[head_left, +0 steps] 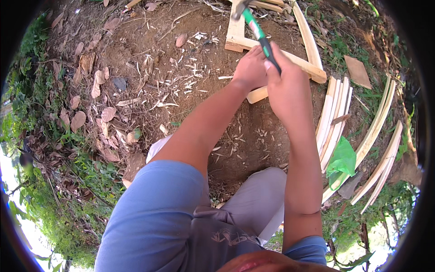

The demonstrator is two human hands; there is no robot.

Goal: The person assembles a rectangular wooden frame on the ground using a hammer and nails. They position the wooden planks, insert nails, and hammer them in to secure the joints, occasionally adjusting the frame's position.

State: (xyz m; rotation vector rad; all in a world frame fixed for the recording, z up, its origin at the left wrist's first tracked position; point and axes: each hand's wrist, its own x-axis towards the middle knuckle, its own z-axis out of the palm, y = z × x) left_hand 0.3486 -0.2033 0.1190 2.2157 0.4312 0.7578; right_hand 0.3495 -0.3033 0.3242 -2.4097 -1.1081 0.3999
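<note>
The pale wooden frame of flat, straight boards (312,71) is lying on the brown bare earth (149,72), its crossbar passing close by your hands, with one wide board and one slim slat reaching away beyond your grip. Long, slim, cream-coloured wooden strips (334,113) are lying in separate groups to the right of your grip, running back toward your body. A hammer with a green-and-black handle and a metal head (253,26) is slanting forward and left from your grip, its head over the wide board; I cannot tell whether they are touching. Your bare right hand (287,79) is wrapping tightly around the handle. Your bare left hand (250,68) is resting low, just left of the right; its fingertips are hiding from view, so I cannot tell what it is holding. A thin, translucent green plastic bag (343,158) is lying over some strips, right of your grip and nearer you. A squared, pale wooden block end (257,95) is showing just below your hands. Small, curled, whitish wood shavings (195,69) are lying scattered left of your grip.
</note>
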